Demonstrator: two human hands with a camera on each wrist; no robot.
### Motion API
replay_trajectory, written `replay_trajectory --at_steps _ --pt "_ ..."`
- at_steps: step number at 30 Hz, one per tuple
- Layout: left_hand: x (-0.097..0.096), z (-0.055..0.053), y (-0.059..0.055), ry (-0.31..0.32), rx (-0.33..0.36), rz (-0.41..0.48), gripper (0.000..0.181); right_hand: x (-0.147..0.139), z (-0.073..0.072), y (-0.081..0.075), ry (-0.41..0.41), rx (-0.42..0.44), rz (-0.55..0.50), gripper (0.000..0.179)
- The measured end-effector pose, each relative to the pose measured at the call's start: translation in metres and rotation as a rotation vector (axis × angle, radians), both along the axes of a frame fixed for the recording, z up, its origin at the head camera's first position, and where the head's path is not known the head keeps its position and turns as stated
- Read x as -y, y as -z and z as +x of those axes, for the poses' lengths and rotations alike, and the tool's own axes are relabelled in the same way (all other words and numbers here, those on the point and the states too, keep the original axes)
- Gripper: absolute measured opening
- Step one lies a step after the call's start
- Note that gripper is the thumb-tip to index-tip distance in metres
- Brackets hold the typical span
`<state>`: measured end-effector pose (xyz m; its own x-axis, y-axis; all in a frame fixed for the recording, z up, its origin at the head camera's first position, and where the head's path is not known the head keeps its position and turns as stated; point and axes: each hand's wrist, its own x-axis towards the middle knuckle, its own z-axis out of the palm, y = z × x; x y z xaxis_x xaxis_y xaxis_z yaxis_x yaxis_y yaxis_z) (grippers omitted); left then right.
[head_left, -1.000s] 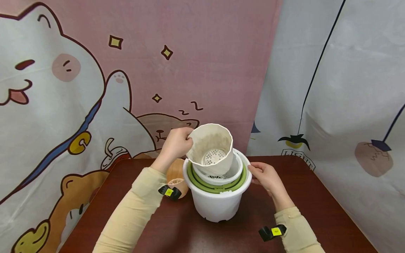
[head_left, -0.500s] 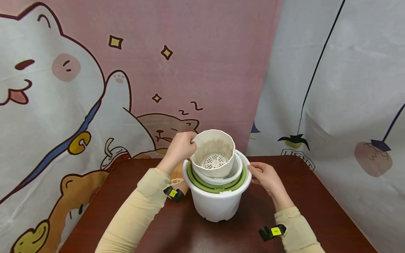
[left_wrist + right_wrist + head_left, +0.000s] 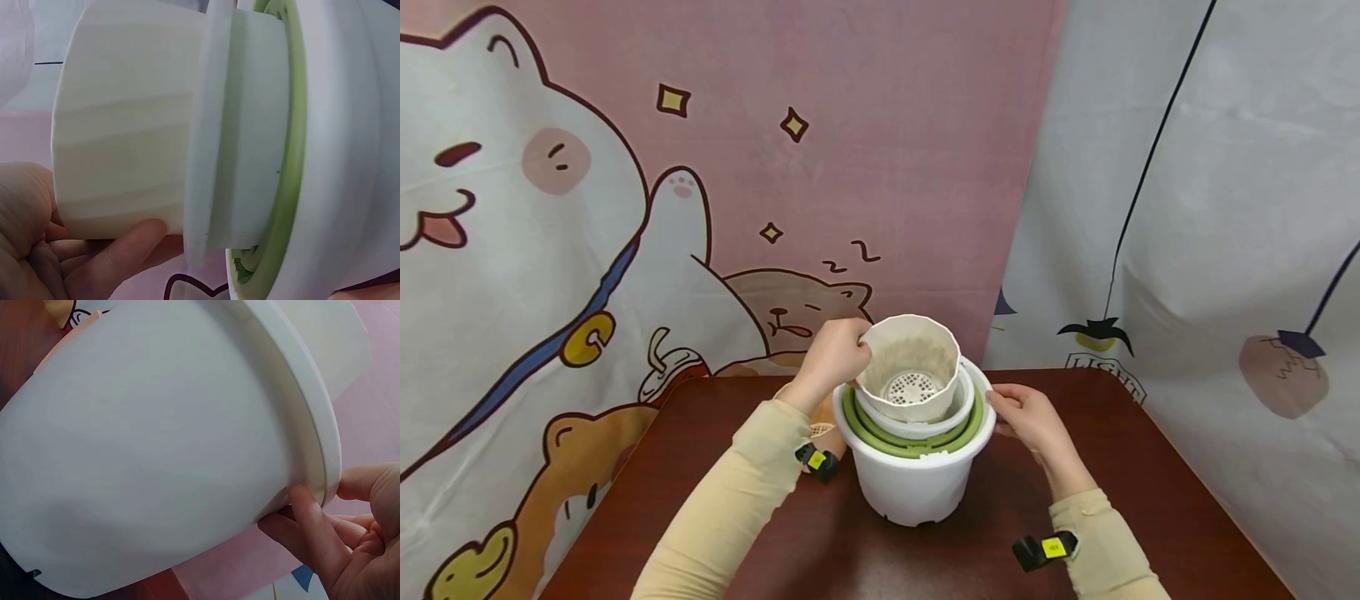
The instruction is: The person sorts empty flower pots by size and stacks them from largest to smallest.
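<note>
My left hand (image 3: 837, 357) pinches the rim of a cream flowerpot (image 3: 910, 333) with a perforated bottom. In the left wrist view this cream flowerpot (image 3: 125, 125) sits partly inside a smaller white pot (image 3: 212, 144), its upper wall standing out. Around that lies a green pot (image 3: 917, 452), all nested in a large white flowerpot (image 3: 910, 492) upright on the table. On the right, my right hand (image 3: 1028, 417) pinches the large pot's rim, as the right wrist view shows, with the hand (image 3: 350, 531) gripping the rim edge from both sides.
An orange-tan flowerpot (image 3: 829, 442) with a perforated bottom lies behind my left wrist, beside the large pot. The dark red-brown table (image 3: 1120, 467) backs onto a cartoon-printed curtain (image 3: 925, 150).
My left hand has lowered the cream flowerpot deeper into the nested pots and slightly right, and it is less tilted. The right hand and large pot have stayed in place.
</note>
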<state>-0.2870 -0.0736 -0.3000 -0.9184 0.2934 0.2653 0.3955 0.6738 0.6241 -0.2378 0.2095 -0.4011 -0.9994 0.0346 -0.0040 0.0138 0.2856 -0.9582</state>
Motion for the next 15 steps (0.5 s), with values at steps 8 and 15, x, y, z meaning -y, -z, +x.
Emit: replay_trajectory --at_steps 8,15 --pt "-0.0034 -0.0021 0.0031 -0.003 0.008 -0.01 0.031 -0.0003 -0.0003 -0.0001 -0.001 -0.006 0.002 0.046" --pt "-0.0068 -0.0032 0.0058 -0.021 -0.024 -0.05 0.026 -0.0005 0.0003 -0.0002 -0.004 -0.008 0.0 0.047"
